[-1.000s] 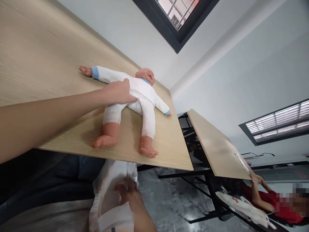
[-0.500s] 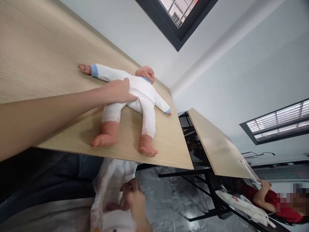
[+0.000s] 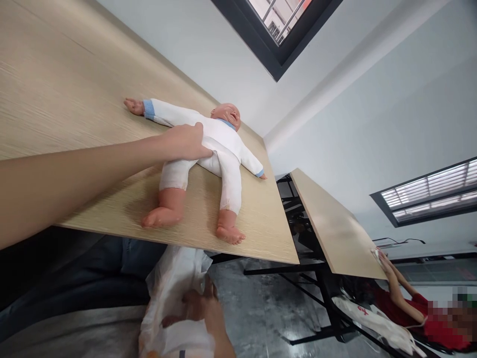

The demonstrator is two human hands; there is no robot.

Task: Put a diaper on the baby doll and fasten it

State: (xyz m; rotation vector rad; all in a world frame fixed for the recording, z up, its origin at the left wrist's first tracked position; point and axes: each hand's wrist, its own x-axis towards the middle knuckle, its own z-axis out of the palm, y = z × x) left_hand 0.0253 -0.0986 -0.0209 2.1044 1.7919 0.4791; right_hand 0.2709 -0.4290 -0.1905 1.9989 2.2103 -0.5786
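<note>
Through the head camera I have a baby doll with a pink plastic head and feet and a white, blue-cuffed cloth suit (image 3: 225,136), lying face-up on the pale wood-grain tabletop (image 3: 268,233), just off centre toward eleven o'clock. My left hand (image 3: 185,141), reaching from nine, lies over its waist, thumb and forefinger apart; I can't tell whether it grips. At seven, below the table edge, my right hand (image 3: 207,306) bends its fingers against a white, padded, diaper-like piece (image 3: 177,271); any pinch is hidden. I judge the doll soft-bodied, smooth-headed, best held round the waist; the padded piece light, limp, tearable, best taken by its edges.
</note>
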